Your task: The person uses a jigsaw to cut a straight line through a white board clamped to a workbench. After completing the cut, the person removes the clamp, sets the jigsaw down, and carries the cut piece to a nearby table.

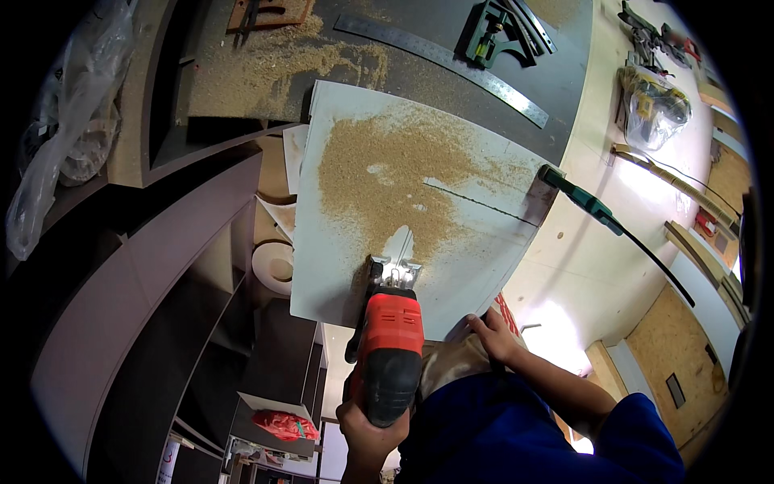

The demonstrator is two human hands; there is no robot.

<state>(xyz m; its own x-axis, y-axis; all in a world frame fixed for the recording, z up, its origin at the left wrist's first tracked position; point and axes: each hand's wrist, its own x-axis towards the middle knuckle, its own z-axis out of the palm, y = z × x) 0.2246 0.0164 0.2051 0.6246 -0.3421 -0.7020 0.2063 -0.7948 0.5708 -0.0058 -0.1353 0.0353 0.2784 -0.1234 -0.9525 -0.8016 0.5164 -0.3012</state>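
Red-and-black jigsaw [391, 335] at white board's [476, 278] near edge, metal shoe [397, 273] on top. Hands: left hand [371, 434] wrapped around jigsaw's rear; right hand [493, 335] part-open, thumb on board edge. Sawdust [351, 173] covers board's middle; jagged dark line [480, 200] right.

left: grey-brown open cabinets [153, 270] | right: pale floor [592, 250] | light: bright white glare [556, 327] on floor
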